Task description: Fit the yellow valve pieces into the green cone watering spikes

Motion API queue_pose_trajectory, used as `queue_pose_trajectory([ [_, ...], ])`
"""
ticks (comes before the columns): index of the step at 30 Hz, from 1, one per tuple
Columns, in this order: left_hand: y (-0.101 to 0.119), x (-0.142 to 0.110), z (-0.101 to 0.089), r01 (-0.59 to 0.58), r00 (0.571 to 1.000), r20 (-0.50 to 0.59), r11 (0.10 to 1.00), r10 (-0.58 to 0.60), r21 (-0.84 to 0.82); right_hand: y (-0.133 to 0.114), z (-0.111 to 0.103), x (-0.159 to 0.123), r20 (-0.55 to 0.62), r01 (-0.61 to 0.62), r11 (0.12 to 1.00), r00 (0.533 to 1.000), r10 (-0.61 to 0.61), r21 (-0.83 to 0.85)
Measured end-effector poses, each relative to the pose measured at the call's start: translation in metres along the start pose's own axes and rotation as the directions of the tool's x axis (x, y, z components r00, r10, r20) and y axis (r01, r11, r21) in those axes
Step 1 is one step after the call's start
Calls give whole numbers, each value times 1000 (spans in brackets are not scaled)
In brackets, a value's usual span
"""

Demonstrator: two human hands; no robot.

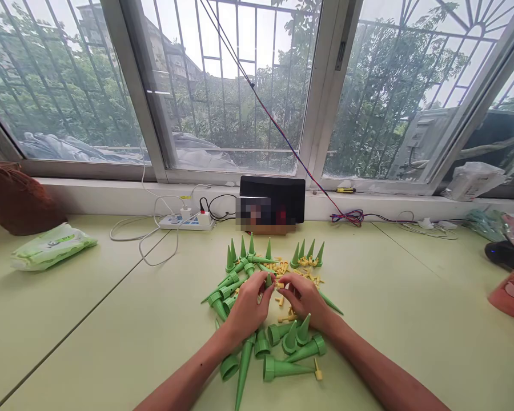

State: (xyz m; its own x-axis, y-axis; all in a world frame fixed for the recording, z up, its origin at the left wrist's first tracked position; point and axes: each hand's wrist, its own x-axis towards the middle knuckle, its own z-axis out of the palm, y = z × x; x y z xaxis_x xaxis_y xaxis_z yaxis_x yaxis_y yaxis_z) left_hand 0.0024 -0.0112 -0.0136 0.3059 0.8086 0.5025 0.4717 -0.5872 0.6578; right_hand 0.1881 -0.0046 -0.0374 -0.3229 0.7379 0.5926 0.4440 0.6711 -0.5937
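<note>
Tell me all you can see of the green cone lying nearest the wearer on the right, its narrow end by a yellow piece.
The green cone looks like smooth, hard plastic. A wide collar at one end steps down to a long body that narrows to a tip. It lies on its side on the table, collar left, tip right. The tip meets the yellow piece; whether they are joined, I cannot tell. Nothing grips it.

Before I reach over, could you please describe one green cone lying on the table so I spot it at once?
On the pale green table, look between the person's forearms. There a green cone lies on its side, wide collar left, tip pointing right. Unlike its neighbours, its tip ends at a small yellow piece.
</note>
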Motion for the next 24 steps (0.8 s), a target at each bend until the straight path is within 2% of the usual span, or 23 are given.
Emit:
queue_pose_trajectory([
  [13, 2, -1, -1, -31, 999, 25, 999, 31, -21, 5, 1, 3, 71, -27, 999, 997, 28, -22],
  [18, 2, -1, -1, -13, 1000, 14, 1000, 14, -24, 2, 0, 0, 19, -88, 996, 996, 88, 30],
  [24, 2, 0, 0, -15, 1000, 18, 1000, 15, -16, 2, 1, -1, 7, -43, 999, 999, 42, 15],
])
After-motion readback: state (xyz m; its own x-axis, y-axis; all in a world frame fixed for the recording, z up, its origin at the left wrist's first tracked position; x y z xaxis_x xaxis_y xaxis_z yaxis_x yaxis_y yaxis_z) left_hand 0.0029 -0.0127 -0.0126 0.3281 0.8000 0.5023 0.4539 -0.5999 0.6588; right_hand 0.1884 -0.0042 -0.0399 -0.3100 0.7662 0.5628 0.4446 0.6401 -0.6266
